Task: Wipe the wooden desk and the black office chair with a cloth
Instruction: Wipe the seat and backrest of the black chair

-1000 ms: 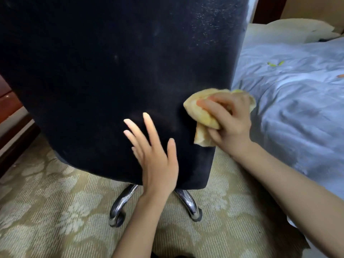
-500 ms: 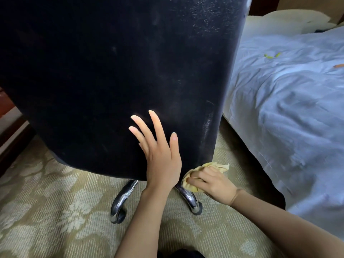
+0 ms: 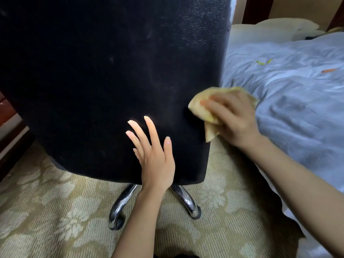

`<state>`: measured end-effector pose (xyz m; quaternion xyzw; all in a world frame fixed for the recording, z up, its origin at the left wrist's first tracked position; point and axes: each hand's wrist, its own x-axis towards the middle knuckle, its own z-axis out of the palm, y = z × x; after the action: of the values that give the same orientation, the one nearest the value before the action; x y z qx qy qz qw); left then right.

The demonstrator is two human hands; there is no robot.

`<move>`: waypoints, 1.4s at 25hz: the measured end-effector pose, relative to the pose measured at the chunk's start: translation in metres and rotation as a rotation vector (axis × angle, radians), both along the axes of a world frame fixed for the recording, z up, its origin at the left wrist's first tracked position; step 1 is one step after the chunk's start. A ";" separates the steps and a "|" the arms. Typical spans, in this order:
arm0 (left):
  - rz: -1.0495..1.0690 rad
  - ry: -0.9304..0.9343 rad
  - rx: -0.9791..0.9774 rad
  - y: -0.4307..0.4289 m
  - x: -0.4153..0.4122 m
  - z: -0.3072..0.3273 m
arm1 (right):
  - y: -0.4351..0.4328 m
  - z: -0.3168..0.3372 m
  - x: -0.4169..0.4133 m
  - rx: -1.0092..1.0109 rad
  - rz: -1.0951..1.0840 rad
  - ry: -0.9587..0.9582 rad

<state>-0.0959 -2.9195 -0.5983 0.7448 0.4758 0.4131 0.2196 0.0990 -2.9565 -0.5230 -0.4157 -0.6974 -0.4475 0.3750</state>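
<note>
We see the back of the black office chair (image 3: 111, 81) filling most of the view in front of both hands. Our left hand (image 3: 154, 157) lies flat against the lower part of the backrest, fingers straight and spread, thumb out to the side, grasping nothing. Its wrist crosses the bottom edge of the backrest, and directly beneath it 2 chrome chair legs (image 3: 122, 203) splay outward over the floor, each ending in a dark caster.

Our right hand (image 3: 232, 118) sits up and to the right of the left, at the right edge of the backrest. Its fingers are curled over a crumpled yellow cloth (image 3: 202, 110), holding it pressed against the chair's black surface. A loose corner of the cloth hangs down below the hand, beside the chair's edge. The 2 hands are near each other but not touching.

Below both forearms spreads a beige carpet (image 3: 55, 211) with a pale floral pattern. To the right of the right hand is a bed with a rumpled light blue duvet (image 3: 288, 90), and a pale pillow (image 3: 275, 28) lies beyond it. Far left of the left hand, a strip of dark wooden furniture (image 3: 7, 112) shows past the chair; we cannot tell what it is.
</note>
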 end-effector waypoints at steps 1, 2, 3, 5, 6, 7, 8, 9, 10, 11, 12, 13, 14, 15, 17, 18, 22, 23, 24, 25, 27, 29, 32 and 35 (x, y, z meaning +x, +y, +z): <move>0.009 0.006 0.003 0.000 0.000 0.000 | 0.004 0.015 0.000 0.068 -0.002 0.034; 0.016 0.008 0.003 0.001 0.000 -0.001 | 0.008 0.027 0.001 0.129 0.009 0.061; 0.022 0.007 0.003 0.002 0.001 -0.002 | 0.011 0.033 0.001 0.167 0.035 0.091; 0.034 -0.003 0.006 0.003 0.002 -0.003 | 0.015 0.028 -0.002 0.158 0.111 0.176; 0.035 -0.011 0.008 0.003 0.002 -0.004 | 0.015 0.017 -0.003 0.125 0.145 0.225; 0.031 -0.020 0.012 0.003 0.002 -0.005 | 0.015 0.000 -0.005 0.084 0.167 0.278; 0.026 -0.026 0.014 0.004 0.002 -0.005 | 0.014 -0.019 -0.007 0.037 0.175 0.330; 0.019 -0.030 0.016 0.004 0.002 -0.006 | 0.012 -0.041 -0.008 -0.013 0.177 0.376; 0.014 -0.034 0.018 0.004 0.001 -0.006 | 0.010 -0.062 -0.011 -0.061 0.177 0.413; 0.009 -0.037 0.019 0.004 0.001 -0.006 | 0.007 -0.082 -0.013 -0.107 0.175 0.446; 0.006 -0.040 0.019 0.005 0.000 -0.006 | 0.004 -0.101 -0.017 -0.149 0.166 0.468; 0.003 -0.040 0.018 0.005 0.000 -0.005 | 0.001 -0.119 -0.019 -0.188 0.149 0.477; 0.003 -0.037 0.016 0.005 -0.001 -0.005 | -0.002 -0.134 -0.022 -0.221 0.125 0.479; 0.003 -0.033 0.018 0.005 -0.002 -0.004 | -0.005 -0.147 -0.025 -0.249 0.097 0.479; 0.002 -0.022 0.024 0.005 -0.004 -0.003 | -0.009 -0.164 -0.030 -0.304 0.048 0.481; -0.001 -0.014 0.024 0.005 -0.005 -0.001 | -0.011 -0.171 -0.031 -0.330 0.030 0.458; 0.022 0.081 0.008 0.000 -0.011 0.005 | -0.038 -0.203 -0.025 -0.583 -0.031 0.109; 0.021 0.102 0.007 -0.001 -0.014 0.006 | -0.047 -0.208 -0.022 -0.651 -0.046 0.071; 0.016 0.123 0.010 -0.002 -0.019 0.007 | -0.055 -0.208 -0.018 -0.693 -0.047 0.087; 0.011 0.152 0.019 -0.003 -0.025 0.007 | -0.059 -0.204 -0.015 -0.699 -0.031 0.132; -0.001 0.219 0.044 -0.002 -0.038 0.008 | -0.055 -0.178 -0.013 -0.609 0.055 0.217; -0.004 0.276 0.069 -0.001 -0.049 0.009 | -0.039 -0.138 -0.016 -0.425 0.147 0.211; 0.043 0.370 0.141 -0.003 -0.057 0.007 | -0.011 -0.078 -0.031 -0.225 0.182 0.182; 0.053 0.396 0.140 -0.003 -0.058 0.004 | 0.004 -0.060 -0.060 -0.147 0.119 0.197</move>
<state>-0.1540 -2.9229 -0.5940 0.8121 0.4992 0.2965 0.0588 0.0390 -2.9520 -0.5829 -0.4420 -0.7114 -0.3291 0.4362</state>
